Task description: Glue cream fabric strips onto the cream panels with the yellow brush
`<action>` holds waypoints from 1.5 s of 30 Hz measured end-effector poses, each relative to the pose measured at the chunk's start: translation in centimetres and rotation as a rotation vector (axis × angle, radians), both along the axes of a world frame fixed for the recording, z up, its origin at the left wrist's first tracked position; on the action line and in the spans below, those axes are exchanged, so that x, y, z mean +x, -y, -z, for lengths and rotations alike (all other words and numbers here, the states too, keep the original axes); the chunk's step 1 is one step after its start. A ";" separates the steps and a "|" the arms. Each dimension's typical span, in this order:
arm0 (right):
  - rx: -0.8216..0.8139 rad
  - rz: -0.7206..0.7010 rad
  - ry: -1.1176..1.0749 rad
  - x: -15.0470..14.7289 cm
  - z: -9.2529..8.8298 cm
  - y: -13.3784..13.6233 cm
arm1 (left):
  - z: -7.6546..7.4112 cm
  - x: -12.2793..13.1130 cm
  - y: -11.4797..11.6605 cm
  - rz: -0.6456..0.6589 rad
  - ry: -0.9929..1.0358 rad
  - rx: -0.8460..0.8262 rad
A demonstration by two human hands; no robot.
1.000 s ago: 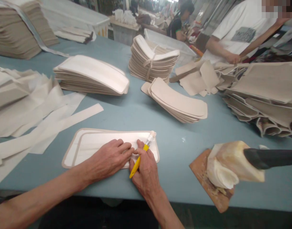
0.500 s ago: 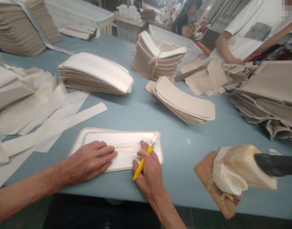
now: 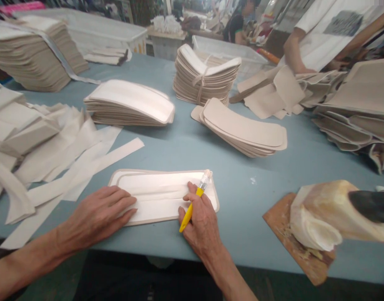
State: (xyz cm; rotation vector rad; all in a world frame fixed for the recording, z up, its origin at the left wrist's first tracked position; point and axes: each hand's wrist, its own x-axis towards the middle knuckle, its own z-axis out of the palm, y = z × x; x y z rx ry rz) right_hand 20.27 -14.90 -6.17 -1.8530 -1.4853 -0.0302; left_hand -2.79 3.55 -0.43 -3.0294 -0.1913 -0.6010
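Note:
In front of me lies a white rectangular panel point(image 3: 160, 189) with rounded corners and a beige border, on top of what looks like another such piece. My left hand point(image 3: 105, 211) rests flat on its left end, fingers stretched out. A yellow-handled brush point(image 3: 187, 217) is held in my right hand point(image 3: 201, 219), its pale bristles over the panel's upper right corner. Fingertips of that hand also touch the panel's right part. A crease runs along the panel between my hands.
A glue-crusted container point(image 3: 329, 213) stands on a brown board point(image 3: 292, 225) at right, a dark handle reaching over it. Behind are a white-topped stack point(image 3: 129, 100), a beige stack point(image 3: 242, 125) and a tied bundle point(image 3: 207, 79). Loose strips point(image 3: 66, 146) spread left. A person point(image 3: 323, 37) works across the table.
My left hand has slid left along the panel towards its left end. My right hand still holds the brush in nearly the same spot; the view has shifted slightly.

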 end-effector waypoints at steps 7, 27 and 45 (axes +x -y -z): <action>0.014 -0.001 0.006 -0.1 0.1 0.0 | 1.7 7.7 5.4 0.046 -0.077 -0.064; -0.004 -0.023 0.000 0.0 0.1 0.1 | 1.2 -3.4 1.1 -0.037 -0.032 0.054; 0.005 -0.021 0.033 -0.1 0.7 0.3 | 2.6 5.4 4.4 0.023 -0.217 -0.123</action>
